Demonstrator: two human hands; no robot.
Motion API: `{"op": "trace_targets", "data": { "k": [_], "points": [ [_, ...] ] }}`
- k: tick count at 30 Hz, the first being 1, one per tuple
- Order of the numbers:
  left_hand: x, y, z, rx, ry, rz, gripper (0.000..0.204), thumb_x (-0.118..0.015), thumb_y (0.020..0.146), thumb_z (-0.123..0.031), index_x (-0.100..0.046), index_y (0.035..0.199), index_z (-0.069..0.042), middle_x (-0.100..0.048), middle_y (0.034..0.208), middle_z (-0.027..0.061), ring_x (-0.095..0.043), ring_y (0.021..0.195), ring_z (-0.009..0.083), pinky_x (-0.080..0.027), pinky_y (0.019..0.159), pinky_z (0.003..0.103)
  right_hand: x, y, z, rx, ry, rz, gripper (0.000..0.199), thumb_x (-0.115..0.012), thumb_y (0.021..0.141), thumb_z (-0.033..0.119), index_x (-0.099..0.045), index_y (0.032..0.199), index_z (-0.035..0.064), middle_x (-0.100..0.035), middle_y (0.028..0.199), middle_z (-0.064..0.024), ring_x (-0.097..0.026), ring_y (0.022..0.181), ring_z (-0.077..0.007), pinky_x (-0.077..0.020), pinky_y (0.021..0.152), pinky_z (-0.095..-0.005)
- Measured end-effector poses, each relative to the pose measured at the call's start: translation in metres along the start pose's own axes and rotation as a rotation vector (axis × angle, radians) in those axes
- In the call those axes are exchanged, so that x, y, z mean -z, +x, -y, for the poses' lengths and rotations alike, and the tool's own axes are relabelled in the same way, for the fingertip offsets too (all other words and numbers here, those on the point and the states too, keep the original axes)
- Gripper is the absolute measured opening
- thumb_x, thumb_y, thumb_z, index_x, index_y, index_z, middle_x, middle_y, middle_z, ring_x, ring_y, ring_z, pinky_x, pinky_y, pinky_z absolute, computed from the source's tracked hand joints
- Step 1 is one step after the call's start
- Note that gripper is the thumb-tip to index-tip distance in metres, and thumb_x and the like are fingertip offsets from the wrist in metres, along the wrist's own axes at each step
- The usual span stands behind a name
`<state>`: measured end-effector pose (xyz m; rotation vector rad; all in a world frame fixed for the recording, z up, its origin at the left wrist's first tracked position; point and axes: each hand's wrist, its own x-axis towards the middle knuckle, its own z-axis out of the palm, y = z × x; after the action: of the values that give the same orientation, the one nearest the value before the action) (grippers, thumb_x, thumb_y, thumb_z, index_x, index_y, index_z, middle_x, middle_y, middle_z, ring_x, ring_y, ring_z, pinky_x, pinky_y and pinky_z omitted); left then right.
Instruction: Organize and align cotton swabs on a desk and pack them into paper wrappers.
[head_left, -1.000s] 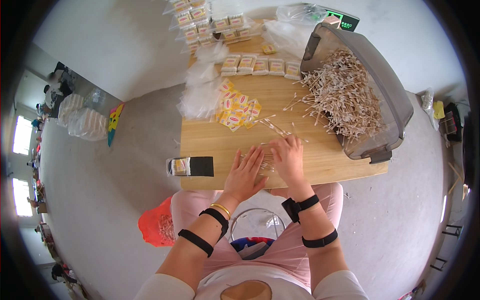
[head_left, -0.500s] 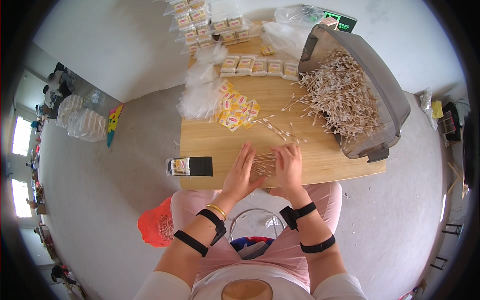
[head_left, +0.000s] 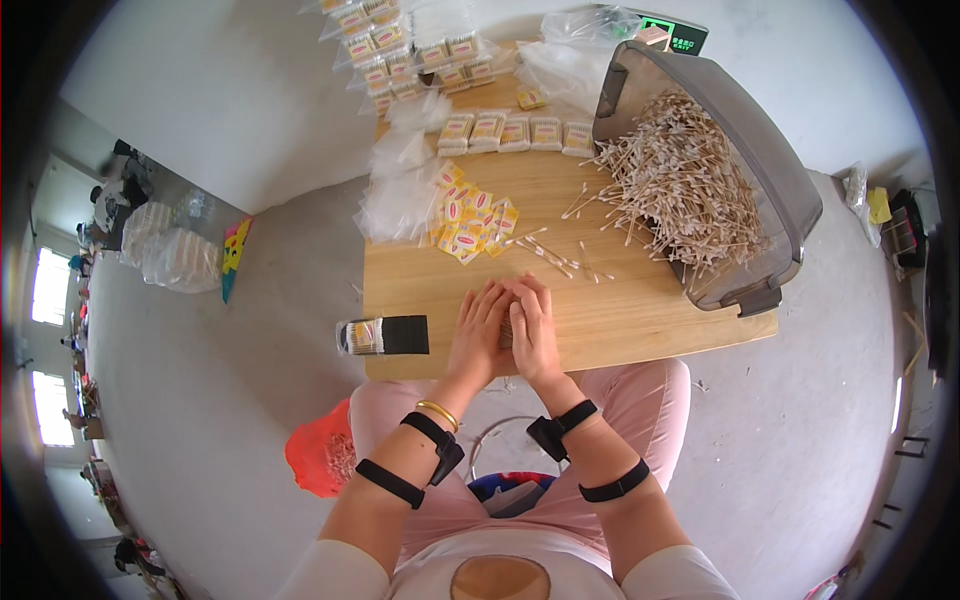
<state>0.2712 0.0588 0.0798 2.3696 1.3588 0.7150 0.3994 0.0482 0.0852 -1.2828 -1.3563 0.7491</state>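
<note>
Close to the table's near edge, my left hand (head_left: 478,328) and my right hand (head_left: 533,325) press together around a small bunch of cotton swabs (head_left: 507,330). Only a narrow strip of the swabs shows between the hands; the fingers hide the rest. Both sets of fingers are closed in on the bunch. Beyond my hands lie a few loose cotton swabs (head_left: 560,257) and a pile of yellow-and-white printed cards (head_left: 472,225). To the left, a clear bag of swabs with a card (head_left: 362,336) sits on a black holder (head_left: 405,335).
A grey translucent bin (head_left: 775,190) heaped with cotton swabs (head_left: 685,185) stands tilted at the right. Packed swab bundles (head_left: 515,133) line up at the back, near stacked packs (head_left: 385,55). Clear bags (head_left: 395,205) lie at the left. A red bag (head_left: 318,455) is below the table.
My right hand has moved left to meet my left hand. The swabs that lay spread between them are now gathered and mostly covered by the fingers.
</note>
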Motion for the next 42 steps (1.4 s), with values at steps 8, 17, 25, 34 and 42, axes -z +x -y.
{"op": "trace_targets", "data": {
  "k": [8, 17, 25, 34, 42],
  "points": [
    [0.008, -0.002, -0.004, 0.004, -0.026, -0.014, 0.079, -0.088, 0.072, -0.036, -0.057, 0.139, -0.006, -0.051, 0.149, 0.0135, -0.045, 0.143, 0.0342, -0.032, 0.121, 0.052, 0.038, 0.004, -0.011, -0.032, -0.012, -0.124, 0.029, -0.044, 0.099, -0.001, -0.063, 0.121, -0.0001, -0.053, 0.131, -0.0232, -0.05, 0.131, -0.0399, -0.0401, 0.113, -0.0439],
    [0.016, 0.012, -0.014, 0.12, 0.144, 0.11, 0.068, -0.086, 0.076, -0.039, -0.062, 0.131, -0.006, -0.056, 0.14, 0.0122, -0.053, 0.132, 0.0327, -0.033, 0.119, 0.053, 0.033, 0.001, -0.009, -0.014, -0.047, -0.117, 0.028, -0.044, 0.098, -0.003, -0.064, 0.118, 0.0003, -0.054, 0.128, -0.0216, -0.052, 0.126, -0.0376, -0.0422, 0.109, -0.043],
    [0.006, -0.014, -0.01, -0.032, 0.309, 0.225, 0.091, -0.062, 0.096, -0.048, -0.024, 0.16, 0.005, -0.026, 0.167, 0.0238, -0.02, 0.157, 0.0386, -0.015, 0.127, 0.056, 0.034, 0.0, -0.011, 0.004, -0.078, -0.148, 0.032, -0.048, 0.097, -0.003, -0.059, 0.126, 0.0011, -0.05, 0.133, -0.0243, -0.053, 0.122, -0.0426, -0.0458, 0.104, -0.0445],
    [0.01, 0.002, -0.012, -0.062, 0.361, 0.233, 0.093, -0.062, 0.095, -0.052, -0.025, 0.159, 0.005, -0.028, 0.166, 0.0234, -0.021, 0.157, 0.0345, -0.01, 0.128, 0.056, 0.035, 0.0, -0.011, 0.0, -0.058, -0.14, 0.031, -0.049, 0.098, -0.001, -0.059, 0.127, 0.0013, -0.05, 0.134, -0.0245, -0.053, 0.122, -0.0432, -0.0456, 0.105, -0.045],
    [0.013, -0.02, -0.017, -0.069, 0.359, 0.282, 0.094, -0.062, 0.095, -0.054, -0.027, 0.159, 0.004, -0.027, 0.166, 0.0234, -0.021, 0.157, 0.0354, -0.007, 0.127, 0.06, 0.035, 0.001, -0.011, 0.004, -0.047, -0.148, 0.03, -0.048, 0.098, 0.0, -0.059, 0.126, 0.0017, -0.05, 0.133, -0.0242, -0.053, 0.122, -0.043, -0.0452, 0.105, -0.0451]
  ]
}}
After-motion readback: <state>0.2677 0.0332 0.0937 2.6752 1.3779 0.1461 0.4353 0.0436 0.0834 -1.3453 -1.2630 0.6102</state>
